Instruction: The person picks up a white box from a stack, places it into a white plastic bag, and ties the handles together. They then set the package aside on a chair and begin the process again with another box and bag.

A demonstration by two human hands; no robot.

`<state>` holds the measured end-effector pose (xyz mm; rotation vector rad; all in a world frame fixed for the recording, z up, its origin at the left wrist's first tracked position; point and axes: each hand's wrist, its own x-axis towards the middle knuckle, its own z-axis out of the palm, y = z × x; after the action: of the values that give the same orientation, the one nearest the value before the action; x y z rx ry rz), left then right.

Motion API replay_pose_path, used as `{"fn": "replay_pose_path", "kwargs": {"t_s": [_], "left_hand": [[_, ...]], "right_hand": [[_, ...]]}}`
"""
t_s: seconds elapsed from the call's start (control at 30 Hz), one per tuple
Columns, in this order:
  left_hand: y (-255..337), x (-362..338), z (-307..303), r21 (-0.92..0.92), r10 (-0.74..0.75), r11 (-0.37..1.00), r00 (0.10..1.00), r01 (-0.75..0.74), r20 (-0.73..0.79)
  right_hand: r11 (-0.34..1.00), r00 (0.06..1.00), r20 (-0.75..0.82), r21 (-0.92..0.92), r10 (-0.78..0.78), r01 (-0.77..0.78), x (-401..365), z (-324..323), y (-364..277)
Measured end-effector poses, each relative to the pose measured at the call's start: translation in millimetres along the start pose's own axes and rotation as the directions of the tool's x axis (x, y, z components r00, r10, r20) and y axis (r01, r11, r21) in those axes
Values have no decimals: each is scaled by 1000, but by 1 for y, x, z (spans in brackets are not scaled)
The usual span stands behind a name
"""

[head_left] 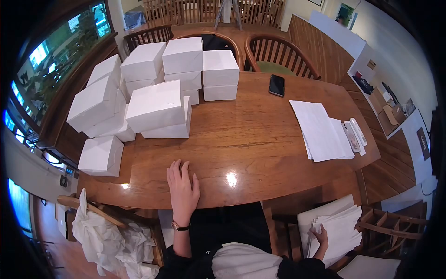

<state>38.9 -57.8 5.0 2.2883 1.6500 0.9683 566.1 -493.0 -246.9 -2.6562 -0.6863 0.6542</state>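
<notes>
My left hand [183,188] lies on the wooden table [251,153] near its front edge, palm down with fingers stretched out and nothing in it. To its left stands a single white cardboard box [98,158]. Beyond the fingers, more closed white boxes [155,104] are stacked in several piles. Down at the right, my right hand [320,241] reaches to a stack of flat white sheets [341,228] on a chair, its fingers curled at the stack's left edge. How many sheets it grips is hidden.
On the table's right side lie white papers [320,130], a pencil-case-like item [351,136] and a black phone [276,85]. Crumpled white material [100,232] hangs over a chair at the left. Wooden chairs [278,51] stand along the far edge.
</notes>
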Motion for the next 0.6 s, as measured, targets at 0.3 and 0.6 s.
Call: {"fn": "replay_pose_path", "kwargs": {"t_s": [0.3,0.6], "left_hand": [[0,0,1,38,31,999,998,-29,-59],[-1,0,1,21,6,1000,1000,-6,-5]], "right_hand": [[965,996,48,255,-71,56,14,3,41],[996,942,-324,12,87,-87,9,2,27]]}}
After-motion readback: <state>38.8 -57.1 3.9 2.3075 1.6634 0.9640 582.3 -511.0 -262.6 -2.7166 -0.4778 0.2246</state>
